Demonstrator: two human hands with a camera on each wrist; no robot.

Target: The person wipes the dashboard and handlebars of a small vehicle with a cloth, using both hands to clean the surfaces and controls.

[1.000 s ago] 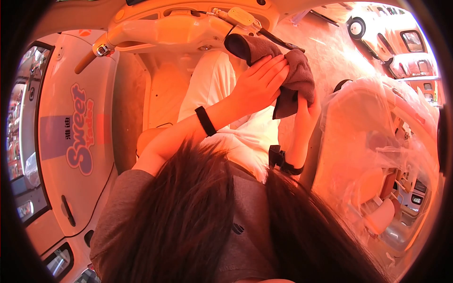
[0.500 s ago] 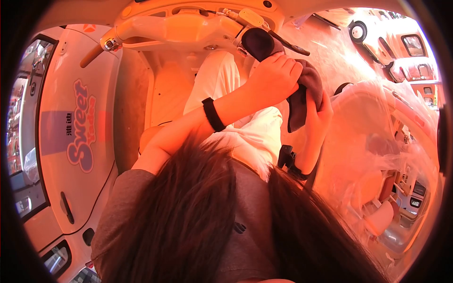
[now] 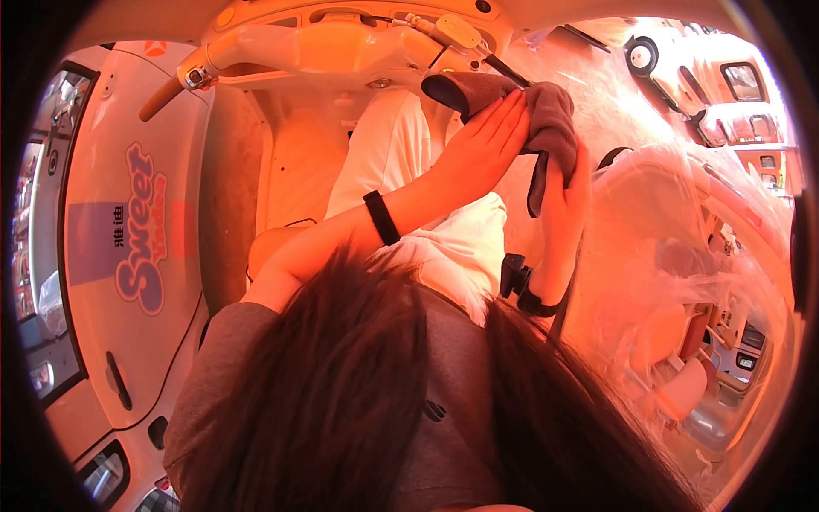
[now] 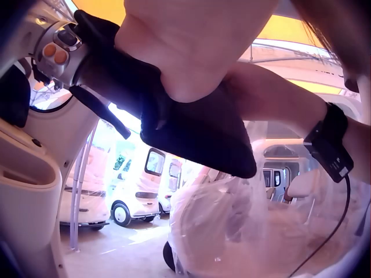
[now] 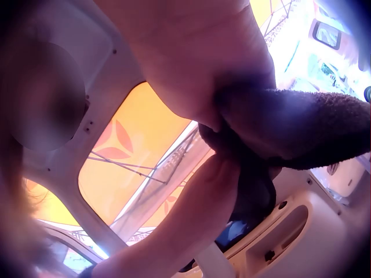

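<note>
A dark brown plush cloth (image 3: pixel 550 115) with a smooth black underside is draped over the right handlebar grip, which it mostly hides. My left hand (image 3: pixel 479 152) holds the cloth from above, fingers lying nearly straight across it. In the left wrist view, the base of the left hand (image 4: pixel 185 52) presses against the dark fabric. Below the hanging fold, my right hand (image 3: pixel 567 192) grips the other part of the cloth, its fingers partly covered. The right wrist view shows that hand (image 5: pixel 203 63) with bunched plush fabric (image 5: pixel 313 124) coming out of it.
The handlebar (image 3: pixel 316 55) spans the front, with its left grip (image 3: pixel 162 98) bare. Beside the grip is a switch housing (image 4: pixel 58 52) and a brake lever (image 4: pixel 104 110). An open door (image 3: pixel 136 239) stands left; a plastic-wrapped vehicle (image 3: pixel 665 256) is close on the right.
The left hand's fingers bunch at the cloth half a second ago, then lie straighter across it now. The cloth's black end has turned down, showing more brown plush.
</note>
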